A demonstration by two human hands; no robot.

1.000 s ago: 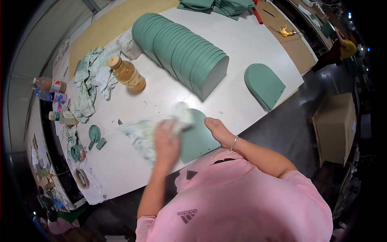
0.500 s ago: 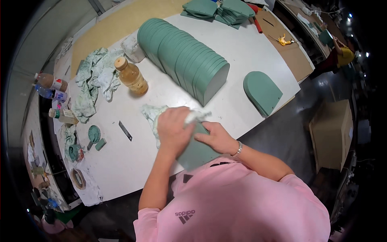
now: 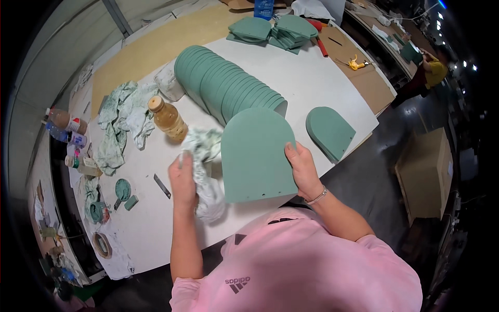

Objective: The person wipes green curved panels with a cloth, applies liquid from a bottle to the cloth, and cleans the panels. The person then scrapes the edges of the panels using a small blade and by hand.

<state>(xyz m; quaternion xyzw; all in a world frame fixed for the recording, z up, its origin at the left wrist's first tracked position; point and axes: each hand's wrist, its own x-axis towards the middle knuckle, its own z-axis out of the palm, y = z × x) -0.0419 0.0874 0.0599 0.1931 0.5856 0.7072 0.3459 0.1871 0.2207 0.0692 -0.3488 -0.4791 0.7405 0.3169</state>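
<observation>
My right hand [image 3: 305,169] grips the right edge of a green arch-shaped panel [image 3: 258,156], thumb on its face. The panel is tilted up toward me, its straight edge with small holes nearest my body. In my left hand [image 3: 183,179] is a crumpled white rag [image 3: 208,195] with green stains, hanging just left of the panel and apart from its face. Beyond the panel a long row of matching green panels [image 3: 228,83] stands on edge. Right of my right hand, a small stack of the same panels [image 3: 331,132] lies flat on the white table [image 3: 150,229].
A bottle of amber liquid [image 3: 167,118] stands left of the row, beside stained rags [image 3: 122,112]. At the left lie a dark blade [image 3: 162,186], a green block [image 3: 131,203], putty containers [image 3: 99,212] and a tape roll [image 3: 102,245]. A cardboard box [image 3: 423,174] stands right; a person [image 3: 434,70] works beyond.
The panel has been raised and tilted, its whole face now showing. My left hand has drawn the rag off the panel to the left; my right hand has shifted to the panel's right edge.
</observation>
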